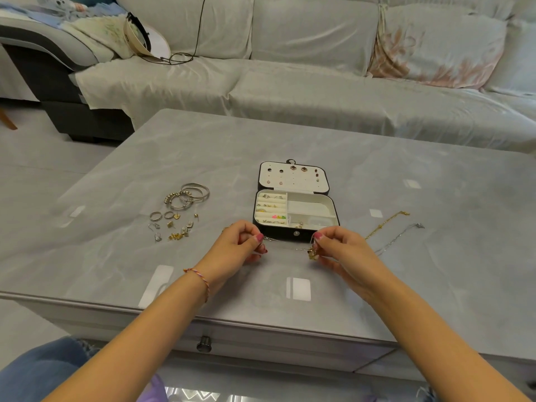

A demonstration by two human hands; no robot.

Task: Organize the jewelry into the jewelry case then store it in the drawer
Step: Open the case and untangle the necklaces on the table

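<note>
1. Both hands pinch one thin necklace [290, 247], stretched between them just in front of the open jewelry case [295, 214].
2. Left hand [242, 245] holds the chain end, right hand [338, 247] holds the gold pendant end.
3. Bangles [188, 195] lie left of them on the table [406, 175].

bright, even | glare patches on table [298, 288] | edges bent w/ wide-angle
</note>
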